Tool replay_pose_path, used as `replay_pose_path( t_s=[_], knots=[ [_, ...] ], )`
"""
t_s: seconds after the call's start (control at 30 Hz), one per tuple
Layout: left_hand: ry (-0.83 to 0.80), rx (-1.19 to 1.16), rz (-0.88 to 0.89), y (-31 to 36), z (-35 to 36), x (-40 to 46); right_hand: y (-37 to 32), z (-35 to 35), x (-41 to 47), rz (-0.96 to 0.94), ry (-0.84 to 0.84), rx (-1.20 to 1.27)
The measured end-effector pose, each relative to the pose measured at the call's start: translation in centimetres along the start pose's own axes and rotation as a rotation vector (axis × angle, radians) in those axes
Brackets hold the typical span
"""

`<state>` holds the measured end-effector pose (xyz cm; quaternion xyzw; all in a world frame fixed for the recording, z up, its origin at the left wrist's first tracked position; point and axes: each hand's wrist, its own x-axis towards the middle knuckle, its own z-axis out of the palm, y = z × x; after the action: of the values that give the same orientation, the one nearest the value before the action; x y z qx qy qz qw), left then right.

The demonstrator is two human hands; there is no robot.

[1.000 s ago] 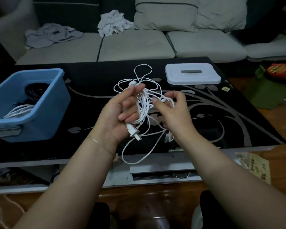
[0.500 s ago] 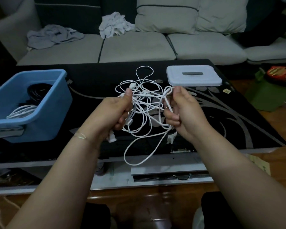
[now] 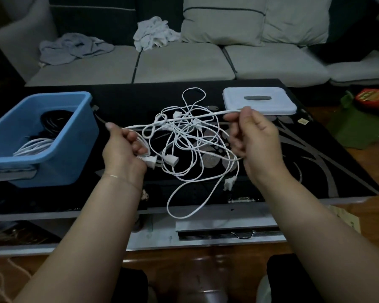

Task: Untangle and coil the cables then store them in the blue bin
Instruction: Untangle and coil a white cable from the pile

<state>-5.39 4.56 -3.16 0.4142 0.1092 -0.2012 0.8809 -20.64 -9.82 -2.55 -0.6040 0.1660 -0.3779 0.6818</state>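
Note:
A tangle of white cables (image 3: 184, 141) with several plugs hangs between my hands above the black table (image 3: 315, 162). My left hand (image 3: 123, 154) grips a bunch of strands, and a white plug (image 3: 150, 160) sticks out below its fingers. My right hand (image 3: 254, 136) pinches one strand, stretched leftward into the tangle. One loop (image 3: 184, 206) droops past the table's front edge. The blue bin (image 3: 59, 154) stands at the table's left and holds a coiled white cable (image 3: 34, 146) and a black cable (image 3: 55, 121).
A white lid (image 3: 259, 101) lies on the table's far right, just behind my right hand. A grey sofa (image 3: 184, 64) with crumpled cloths runs behind the table. A green bag (image 3: 357, 127) sits on the floor at right.
My hands have moved apart, spreading the bundle into a wide loose tangle. My right hand has drawn one strand out to the right, and more cable sags over the table's edge.

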Motion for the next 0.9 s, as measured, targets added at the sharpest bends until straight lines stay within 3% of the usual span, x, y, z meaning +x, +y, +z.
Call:
replay_pose_path(
  t_s=[0.07, 0.13, 0.23, 0.33, 0.4, 0.5, 0.57, 0.7, 0.8, 0.9],
  knots=[
    [0.039, -0.002, 0.092, 0.1, -0.2, 0.0, 0.1, -0.6, 0.4, 0.01, 0.164, -0.062],
    [-0.029, 0.086, 0.137, 0.1, 0.0, -0.5, 0.7, -1.0, 1.0, 0.031, 0.233, -0.267],
    [-0.248, 0.414, 0.181, 0.0, 0.8, -1.4, 2.0, -1.5, 1.3, 0.079, 0.085, -0.76],
    [-0.472, 0.703, 0.23, -0.4, 1.3, -2.7, 2.4, -1.2, 0.5, -0.158, 0.018, -0.999],
    [-0.619, 0.75, 0.197, -0.5, 1.4, -3.6, 2.3, -0.5, -0.1, -0.266, -0.091, -0.906],
    [-0.782, 0.754, 0.121, -0.4, 1.3, -4.1, 1.7, 0.8, -1.0, -0.121, -0.296, -0.638],
    [-0.834, 0.687, 0.062, -0.3, 1.2, -4.0, 1.8, 1.3, -1.3, -0.002, -0.348, -0.495],
    [-0.811, 0.441, -0.072, 0.1, 1.4, -4.0, 2.3, 1.9, -1.5, 0.111, -0.406, -0.398],
    [-0.776, 0.267, -0.142, 0.3, 1.5, -3.6, 1.7, 2.4, -1.8, 0.339, -0.499, -0.187],
    [-0.718, 0.133, -0.171, 0.3, 1.5, -3.1, 1.6, 2.6, -1.9, 0.349, -0.487, -0.371]
  ],
)
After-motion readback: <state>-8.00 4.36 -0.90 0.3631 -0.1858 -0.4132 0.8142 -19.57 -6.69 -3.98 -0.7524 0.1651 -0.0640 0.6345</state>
